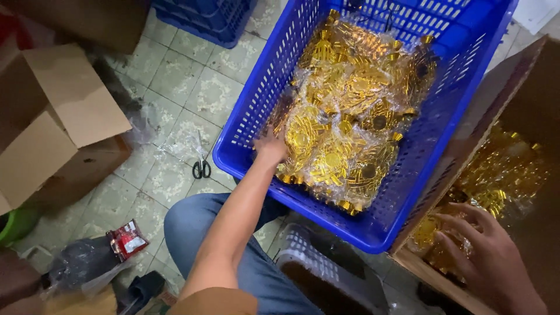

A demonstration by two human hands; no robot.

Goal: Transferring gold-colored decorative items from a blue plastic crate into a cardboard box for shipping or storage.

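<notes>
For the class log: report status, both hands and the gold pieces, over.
Left hand in blue crate, on wrapped gold pieces. Right hand spread on gold pieces in cardboard box. Nothing blocking either.

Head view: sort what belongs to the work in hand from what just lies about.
In hand:
left hand
blue plastic crate
wrapped gold medals
right hand
cardboard box of medals

Lying about:
black-handled scissors
red packet
open empty carton

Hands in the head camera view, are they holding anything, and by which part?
The left hand is in the blue crate, on the wrapped gold pieces; a grip cannot be told. The right hand lies spread on gold pieces in the cardboard box, gripping nothing.
</notes>
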